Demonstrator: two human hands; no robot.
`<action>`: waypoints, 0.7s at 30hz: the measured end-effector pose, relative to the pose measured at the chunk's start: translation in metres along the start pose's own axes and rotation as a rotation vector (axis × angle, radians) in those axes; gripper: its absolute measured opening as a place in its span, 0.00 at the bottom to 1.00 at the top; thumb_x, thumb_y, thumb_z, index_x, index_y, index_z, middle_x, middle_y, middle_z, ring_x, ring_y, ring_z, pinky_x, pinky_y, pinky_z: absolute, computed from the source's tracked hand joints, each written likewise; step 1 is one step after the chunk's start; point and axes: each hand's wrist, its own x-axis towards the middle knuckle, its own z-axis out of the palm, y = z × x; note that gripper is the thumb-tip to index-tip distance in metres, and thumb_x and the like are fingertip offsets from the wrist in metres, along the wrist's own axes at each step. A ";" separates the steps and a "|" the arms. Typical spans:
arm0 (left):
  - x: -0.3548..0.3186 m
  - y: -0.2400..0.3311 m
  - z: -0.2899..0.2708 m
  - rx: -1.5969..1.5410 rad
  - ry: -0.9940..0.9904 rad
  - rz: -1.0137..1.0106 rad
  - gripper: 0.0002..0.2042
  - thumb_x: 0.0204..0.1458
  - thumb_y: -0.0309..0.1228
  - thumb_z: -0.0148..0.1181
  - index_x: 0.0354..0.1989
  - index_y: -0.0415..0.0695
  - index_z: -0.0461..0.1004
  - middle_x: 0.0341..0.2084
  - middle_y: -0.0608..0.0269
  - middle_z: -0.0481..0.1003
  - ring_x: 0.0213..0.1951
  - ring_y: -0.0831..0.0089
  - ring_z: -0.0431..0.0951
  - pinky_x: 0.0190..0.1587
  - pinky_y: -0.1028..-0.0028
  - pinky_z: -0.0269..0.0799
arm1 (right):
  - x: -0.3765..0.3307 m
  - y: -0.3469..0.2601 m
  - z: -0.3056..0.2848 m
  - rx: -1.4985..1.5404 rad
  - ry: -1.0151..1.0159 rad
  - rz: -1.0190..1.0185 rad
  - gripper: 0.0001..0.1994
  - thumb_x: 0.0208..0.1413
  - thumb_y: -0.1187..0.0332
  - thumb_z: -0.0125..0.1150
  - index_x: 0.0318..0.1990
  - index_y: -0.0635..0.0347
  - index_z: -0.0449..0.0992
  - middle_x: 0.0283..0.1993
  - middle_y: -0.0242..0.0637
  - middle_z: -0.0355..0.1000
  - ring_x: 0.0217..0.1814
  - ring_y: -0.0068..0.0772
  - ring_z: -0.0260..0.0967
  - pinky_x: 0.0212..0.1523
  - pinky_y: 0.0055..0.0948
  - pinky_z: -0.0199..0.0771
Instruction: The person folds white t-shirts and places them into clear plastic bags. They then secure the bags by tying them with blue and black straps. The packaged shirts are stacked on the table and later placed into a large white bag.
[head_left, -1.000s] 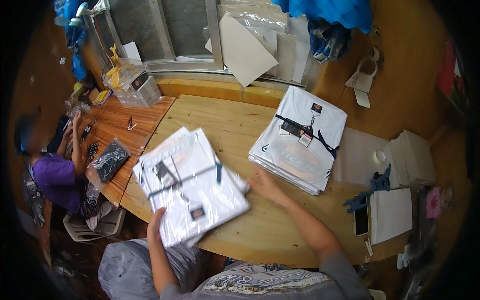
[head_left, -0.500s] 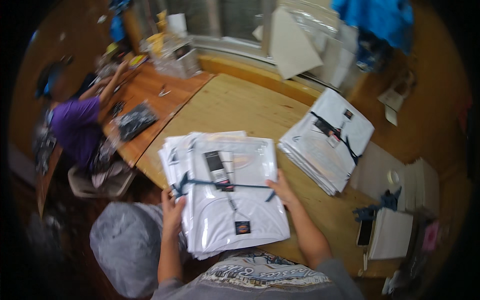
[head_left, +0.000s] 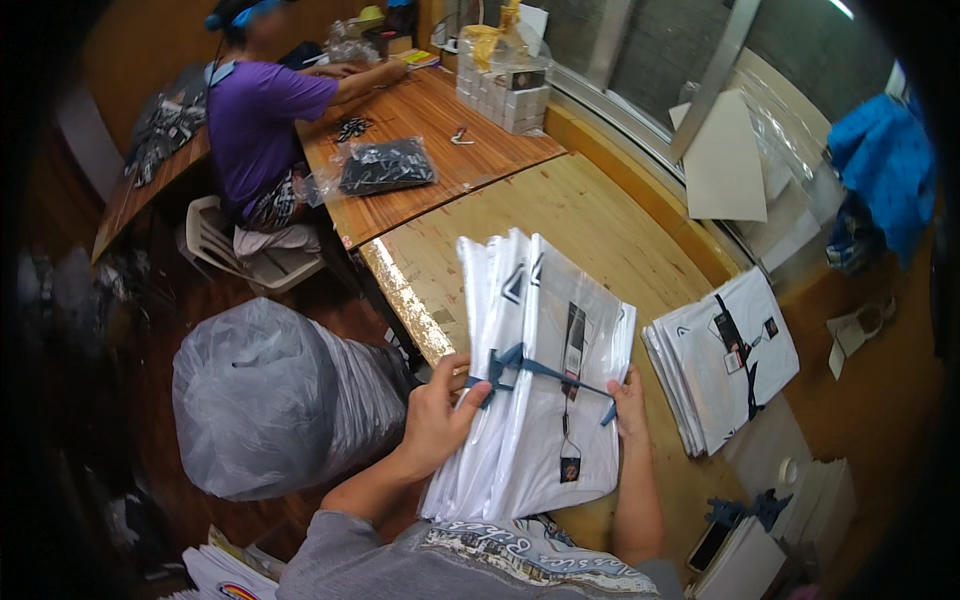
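Between my hands is a bundle of white T-shirts [head_left: 520, 420] folded in clear bags, tied round the middle with a dark blue strip [head_left: 565, 381]. It stands tilted at the table's near edge, its layered side turned to the left. My left hand [head_left: 438, 415] is closed on that side, thumb by the knot. On the other side my right hand [head_left: 630, 405] grips the edge near the strip's loose end. Black tags [head_left: 575, 335] show through the top bag. To the right, a second tied bundle of white T-shirts [head_left: 690, 350] lies on the wooden table [head_left: 500, 215].
A big grey plastic sack [head_left: 260, 400] stands on the floor at left. Beyond it a person in purple [head_left: 260, 130] sits at an adjoining table with a bagged dark garment [head_left: 385, 168]. Near right are a phone [head_left: 712, 543], a tape roll [head_left: 788, 470] and dark blue strips [head_left: 750, 508].
The view has swung left. The T-shirt bundle in my hands has been tipped up from lying flatter, so its layered left side shows more. Both hands keep their grip.
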 end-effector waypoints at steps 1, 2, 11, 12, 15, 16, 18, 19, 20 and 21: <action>-0.001 0.004 0.000 0.000 -0.011 0.036 0.15 0.45 0.33 0.53 0.40 0.39 0.61 0.24 0.49 0.72 0.25 0.62 0.75 0.24 0.74 0.68 | 0.002 -0.001 0.004 0.006 -0.016 0.008 0.19 0.46 0.78 0.49 0.47 0.60 0.55 0.40 0.39 0.65 0.41 0.27 0.62 0.44 0.26 0.61; -0.001 0.010 0.000 0.031 -0.013 0.071 0.15 0.44 0.32 0.53 0.40 0.39 0.62 0.24 0.50 0.72 0.25 0.61 0.75 0.24 0.74 0.68 | 0.004 -0.003 0.007 0.012 -0.030 0.016 0.19 0.46 0.78 0.49 0.47 0.60 0.55 0.40 0.39 0.65 0.41 0.28 0.63 0.43 0.26 0.62; -0.008 0.037 0.018 0.320 -0.053 0.367 0.23 0.34 0.41 0.62 0.36 0.39 0.67 0.20 0.54 0.72 0.19 0.67 0.74 0.21 0.75 0.70 | 0.000 -0.017 0.016 0.037 0.022 0.037 0.24 0.49 0.78 0.44 0.54 0.55 0.47 0.45 0.42 0.62 0.41 0.32 0.63 0.41 0.29 0.64; -0.007 0.039 0.019 0.325 -0.064 0.389 0.23 0.34 0.41 0.62 0.36 0.39 0.67 0.20 0.54 0.72 0.19 0.67 0.74 0.21 0.75 0.69 | -0.001 -0.017 0.018 0.001 0.002 -0.002 0.23 0.50 0.77 0.44 0.54 0.54 0.47 0.47 0.42 0.60 0.43 0.32 0.62 0.42 0.29 0.64; 0.003 0.038 0.018 0.352 -0.093 0.369 0.25 0.33 0.44 0.63 0.37 0.39 0.67 0.21 0.55 0.72 0.20 0.67 0.75 0.22 0.75 0.70 | -0.009 -0.023 0.018 -0.006 0.076 0.063 0.23 0.50 0.76 0.45 0.53 0.56 0.48 0.47 0.41 0.61 0.43 0.31 0.61 0.42 0.28 0.63; 0.013 0.035 0.016 0.285 -0.103 0.301 0.25 0.35 0.43 0.62 0.38 0.39 0.65 0.24 0.53 0.72 0.26 0.67 0.75 0.27 0.73 0.70 | -0.011 -0.019 0.014 -0.042 0.076 0.012 0.23 0.49 0.75 0.46 0.53 0.58 0.49 0.47 0.41 0.59 0.46 0.31 0.59 0.44 0.28 0.61; 0.037 0.001 0.006 0.098 -0.148 0.018 0.25 0.40 0.41 0.57 0.44 0.38 0.62 0.34 0.47 0.70 0.38 0.62 0.71 0.41 0.71 0.64 | -0.011 -0.009 0.013 -0.325 0.140 -0.092 0.24 0.49 0.70 0.50 0.52 0.63 0.50 0.49 0.43 0.57 0.50 0.33 0.55 0.48 0.28 0.56; 0.049 -0.055 -0.002 0.028 -0.195 -0.080 0.27 0.42 0.39 0.55 0.48 0.35 0.57 0.39 0.49 0.68 0.42 0.64 0.68 0.44 0.72 0.62 | -0.012 -0.018 0.029 -0.446 0.181 -0.082 0.25 0.48 0.68 0.51 0.52 0.65 0.50 0.49 0.44 0.57 0.50 0.33 0.54 0.49 0.28 0.54; 0.056 -0.082 -0.006 -0.085 -0.201 -0.168 0.28 0.43 0.38 0.54 0.49 0.33 0.55 0.41 0.49 0.66 0.44 0.64 0.66 0.45 0.73 0.60 | -0.012 -0.014 0.026 -0.478 0.138 -0.114 0.27 0.48 0.66 0.52 0.52 0.66 0.49 0.50 0.44 0.56 0.51 0.34 0.54 0.50 0.28 0.54; 0.059 -0.101 -0.010 -0.182 -0.196 -0.263 0.28 0.44 0.37 0.54 0.50 0.32 0.53 0.44 0.50 0.63 0.45 0.64 0.64 0.46 0.74 0.59 | -0.008 -0.009 0.025 -0.505 0.084 -0.147 0.29 0.47 0.64 0.53 0.53 0.68 0.47 0.51 0.45 0.55 0.51 0.35 0.54 0.50 0.28 0.53</action>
